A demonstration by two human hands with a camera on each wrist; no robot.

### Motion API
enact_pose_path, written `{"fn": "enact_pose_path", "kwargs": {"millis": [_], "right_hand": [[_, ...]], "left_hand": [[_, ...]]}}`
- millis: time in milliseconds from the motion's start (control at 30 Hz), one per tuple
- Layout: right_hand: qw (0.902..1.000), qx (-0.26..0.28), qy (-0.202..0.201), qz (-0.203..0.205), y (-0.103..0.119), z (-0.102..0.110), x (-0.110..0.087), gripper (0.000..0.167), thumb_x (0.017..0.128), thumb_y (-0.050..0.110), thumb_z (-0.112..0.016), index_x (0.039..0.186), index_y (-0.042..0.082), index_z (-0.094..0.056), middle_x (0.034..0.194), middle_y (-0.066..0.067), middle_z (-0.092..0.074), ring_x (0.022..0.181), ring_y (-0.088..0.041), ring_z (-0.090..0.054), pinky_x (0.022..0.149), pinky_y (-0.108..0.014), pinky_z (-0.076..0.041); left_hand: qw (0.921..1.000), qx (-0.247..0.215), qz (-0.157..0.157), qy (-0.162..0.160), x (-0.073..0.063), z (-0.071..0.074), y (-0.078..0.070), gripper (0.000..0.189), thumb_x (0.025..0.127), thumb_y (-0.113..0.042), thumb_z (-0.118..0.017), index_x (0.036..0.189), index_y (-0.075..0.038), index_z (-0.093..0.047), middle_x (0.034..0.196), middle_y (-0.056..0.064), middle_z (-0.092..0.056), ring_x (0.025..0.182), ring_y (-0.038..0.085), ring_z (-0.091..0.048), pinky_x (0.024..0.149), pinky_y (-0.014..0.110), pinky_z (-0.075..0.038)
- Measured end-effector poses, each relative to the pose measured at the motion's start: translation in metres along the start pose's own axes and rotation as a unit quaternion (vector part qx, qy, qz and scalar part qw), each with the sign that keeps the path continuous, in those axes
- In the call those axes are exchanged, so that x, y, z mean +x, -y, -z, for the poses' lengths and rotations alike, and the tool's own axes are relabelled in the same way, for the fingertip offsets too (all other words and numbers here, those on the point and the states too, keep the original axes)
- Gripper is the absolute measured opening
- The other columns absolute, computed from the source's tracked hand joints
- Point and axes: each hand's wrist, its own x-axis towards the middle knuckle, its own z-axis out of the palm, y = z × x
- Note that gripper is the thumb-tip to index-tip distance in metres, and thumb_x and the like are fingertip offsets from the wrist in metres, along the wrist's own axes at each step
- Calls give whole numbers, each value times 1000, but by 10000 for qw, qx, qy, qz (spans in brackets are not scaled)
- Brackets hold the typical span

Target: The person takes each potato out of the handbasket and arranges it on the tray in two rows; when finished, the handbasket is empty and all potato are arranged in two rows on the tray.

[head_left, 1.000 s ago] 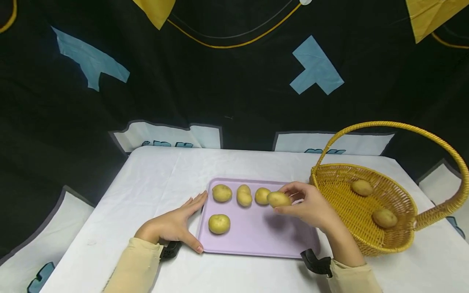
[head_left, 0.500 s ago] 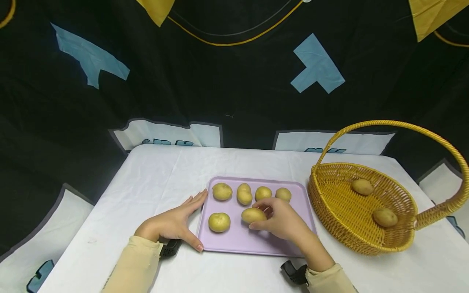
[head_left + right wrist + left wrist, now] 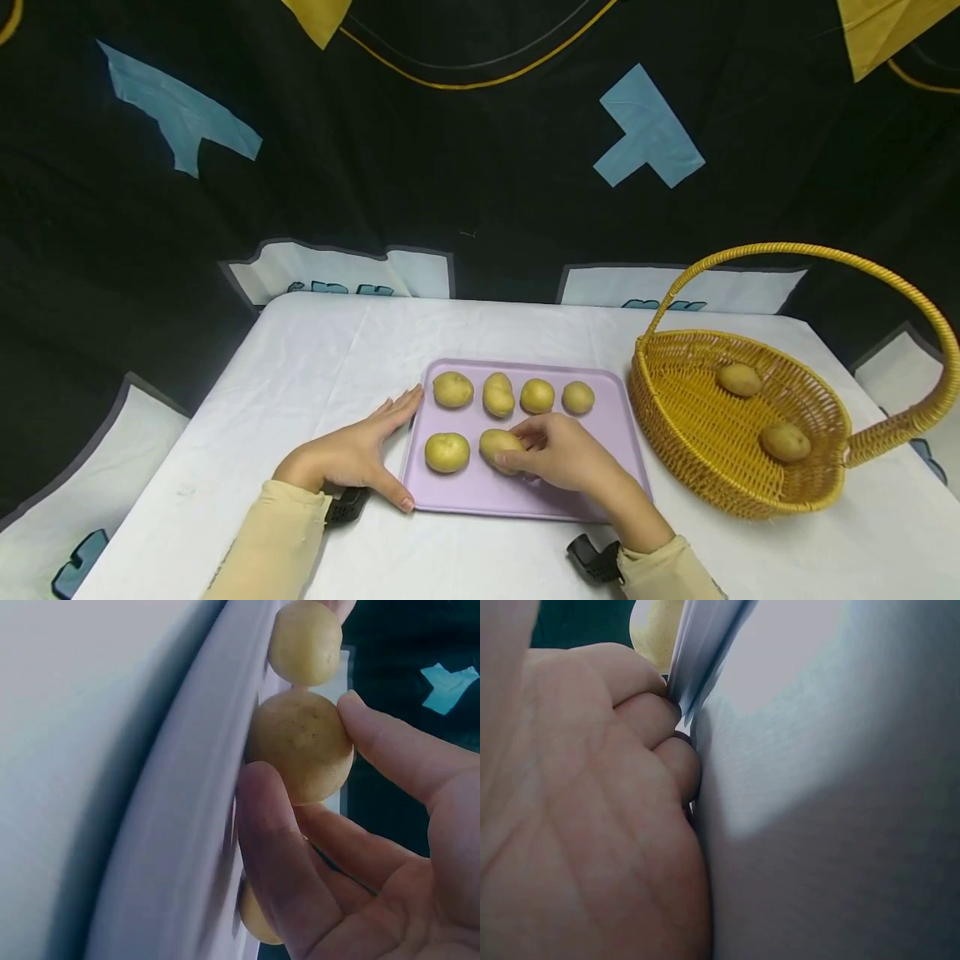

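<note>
In the head view my right hand (image 3: 564, 454) holds a potato (image 3: 497, 445) low over the lilac tray (image 3: 480, 502), in the front row. Thumb and fingers grip this potato (image 3: 300, 746) in the right wrist view, down at the tray's surface. Just left of it lies another potato (image 3: 447, 452). My left hand (image 3: 352, 450) is spread at the tray's left side, thumb by the near corner and fingertips by the far part of that edge. The left wrist view shows its fingers against the tray rim (image 3: 694, 656), their tips partly hidden. Several potatoes (image 3: 498, 395) form the tray's back row.
To the right of the tray stands a yellow wicker basket (image 3: 678, 446) with a tall arched handle (image 3: 810, 248). Two potatoes (image 3: 784, 442) lie inside it. White cloth covers the table (image 3: 300, 367), and a dark printed curtain (image 3: 465, 192) hangs behind.
My right hand has carried its potato leftward and down from the tray's right part to the front row, uncovering the rightmost back-row potato. The left hand has stayed at the tray edge.
</note>
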Motion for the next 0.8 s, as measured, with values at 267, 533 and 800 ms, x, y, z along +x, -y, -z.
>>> {"fn": "enact_pose_path", "kwargs": {"millis": [267,533,800], "right_hand": [[9995,110,-191,-228,4,0,-4,37,84,35,-82,99,3,-70,81,0,-67,68,-14,-65,65,-32,-54],[9985,237,-58,-484,5,-2,-3,42,85,38,-80,104,3,-68,83,-1,-65,63,-15,-67,62,-32,-54],[9994,94,-71,-332,8,2,-5,41,83,36,-83,104,4,-68,86,-1,-65,72,-14,-64,66,-32,-54]], "left_hand": [[10000,-43,-29,-10,1,0,0,148,49,-46,-99,163,-17,-9,168,8,-2,151,39,5,118,59,-2],[10000,-63,2,0,-1,0,-1,148,49,-45,-99,163,-16,-9,168,7,-3,151,39,5,118,60,-2],[10000,-49,-43,-27,-1,1,0,147,50,-46,-99,163,-15,-10,168,7,-3,151,38,4,119,59,-3]]}}
